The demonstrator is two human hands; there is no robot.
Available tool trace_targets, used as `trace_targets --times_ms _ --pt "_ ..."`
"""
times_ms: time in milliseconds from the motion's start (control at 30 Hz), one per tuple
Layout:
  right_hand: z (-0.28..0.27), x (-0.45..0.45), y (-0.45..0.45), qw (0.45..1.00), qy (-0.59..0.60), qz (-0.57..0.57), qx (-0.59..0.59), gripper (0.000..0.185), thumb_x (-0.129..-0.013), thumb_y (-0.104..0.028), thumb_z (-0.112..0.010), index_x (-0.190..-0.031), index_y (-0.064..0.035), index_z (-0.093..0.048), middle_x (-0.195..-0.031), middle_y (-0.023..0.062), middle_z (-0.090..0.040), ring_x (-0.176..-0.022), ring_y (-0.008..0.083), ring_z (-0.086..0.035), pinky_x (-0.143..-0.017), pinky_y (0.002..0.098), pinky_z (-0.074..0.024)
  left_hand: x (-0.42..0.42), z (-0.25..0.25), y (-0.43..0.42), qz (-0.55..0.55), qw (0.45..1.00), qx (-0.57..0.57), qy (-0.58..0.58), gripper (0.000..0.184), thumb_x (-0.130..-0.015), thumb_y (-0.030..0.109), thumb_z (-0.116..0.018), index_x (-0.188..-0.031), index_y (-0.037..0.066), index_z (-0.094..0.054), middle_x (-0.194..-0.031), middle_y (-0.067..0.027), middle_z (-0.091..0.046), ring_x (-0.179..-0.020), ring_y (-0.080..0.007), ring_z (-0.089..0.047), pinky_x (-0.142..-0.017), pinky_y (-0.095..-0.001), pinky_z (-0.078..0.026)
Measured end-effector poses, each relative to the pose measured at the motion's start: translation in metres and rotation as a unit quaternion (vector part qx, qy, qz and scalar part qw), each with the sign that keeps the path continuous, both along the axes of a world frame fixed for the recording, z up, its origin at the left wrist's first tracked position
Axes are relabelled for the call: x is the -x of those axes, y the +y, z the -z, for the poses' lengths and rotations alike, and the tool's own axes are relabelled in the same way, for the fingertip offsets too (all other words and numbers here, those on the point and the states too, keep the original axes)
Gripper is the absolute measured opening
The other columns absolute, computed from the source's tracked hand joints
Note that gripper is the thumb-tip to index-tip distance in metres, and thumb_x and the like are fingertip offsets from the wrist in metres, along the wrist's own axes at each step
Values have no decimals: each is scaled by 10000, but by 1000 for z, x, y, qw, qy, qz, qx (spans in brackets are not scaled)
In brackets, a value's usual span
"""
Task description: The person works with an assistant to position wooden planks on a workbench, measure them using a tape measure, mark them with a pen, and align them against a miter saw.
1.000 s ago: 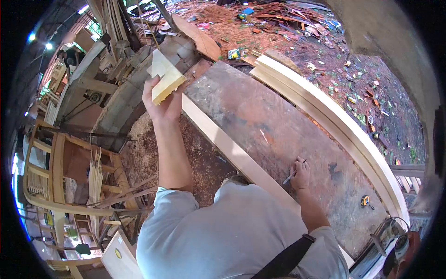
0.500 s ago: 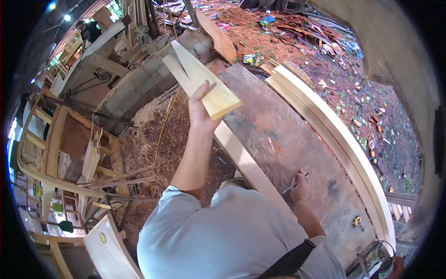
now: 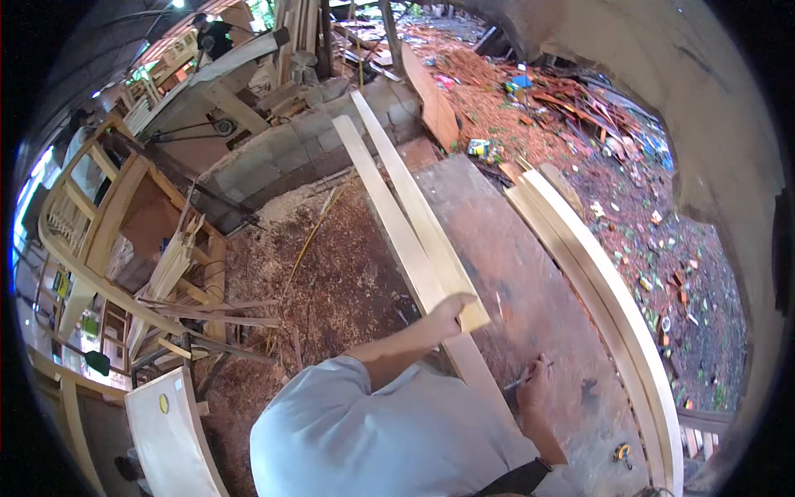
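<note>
In the head view my left hand (image 3: 448,318) is closed around the near end of a pale wooden board (image 3: 418,211). The board stretches away beyond the table's far left part, angled close beside a second board (image 3: 381,190). That second board runs along the left edge of the brown worktable (image 3: 530,290), passing beneath my left hand. Over the tabletop, my right hand (image 3: 537,388) is closed on a slim pen or pencil (image 3: 517,382); which of the two I cannot tell. A yellow and black tape measure (image 3: 622,453) lies nearer me on the table.
Long pale planks (image 3: 604,298) are stacked along the table's right edge. Curved wooden frames (image 3: 108,273) stand at left, beside a pale panel (image 3: 170,431). Sawdust covers the floor (image 3: 306,257). A low block wall (image 3: 306,149) lies ahead, and another person (image 3: 217,40) is far back.
My left hand has come down and to the right with the board, from raised above the table to beside the second board. My right hand still holds the pen or pencil. The view has shifted.
</note>
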State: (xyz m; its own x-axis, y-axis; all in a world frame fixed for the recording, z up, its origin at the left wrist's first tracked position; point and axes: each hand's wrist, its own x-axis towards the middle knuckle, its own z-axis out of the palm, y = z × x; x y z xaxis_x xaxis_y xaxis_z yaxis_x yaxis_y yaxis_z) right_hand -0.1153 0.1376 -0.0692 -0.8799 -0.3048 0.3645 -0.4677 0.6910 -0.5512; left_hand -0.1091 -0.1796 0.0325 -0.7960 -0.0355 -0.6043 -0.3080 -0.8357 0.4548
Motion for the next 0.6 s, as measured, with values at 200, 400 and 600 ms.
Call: trace_targets --times_ms 200,400,600 --pt "7 1 -1 999 -37 2 4 185 -859 -67 -604 -1037 -26 -575 -1298 239 -579 -1219 462 -502 -1047 518 -390 24 19 20 16 993 -91 77 325 -944 221 -545 -1177 2 -605 -1042 -139 -698 -934 -334 -695 -877 -487 -572" --pt "24 5 3 1000 1 -10 6 169 -880 -64 -578 -1034 -7 -539 -1331 257 -546 -1217 482 -484 -1034 501 -386 19 4 24 392 879 265 58 387 -873 312 -674 -1082 -13 -656 -899 -130 -705 -704 -259 -663 -644 -391 -566" --pt "7 3 7 998 -19 -42 -38 232 -820 -24 -625 -1033 -11 -531 -1292 284 -550 -1175 483 -510 -1000 543 -400 -30 -15 -51 66 929 363 19 363 -858 342 -691 -875 -20 -716 -754 -51 -671 -661 -169 -619 -595 -313 -512"
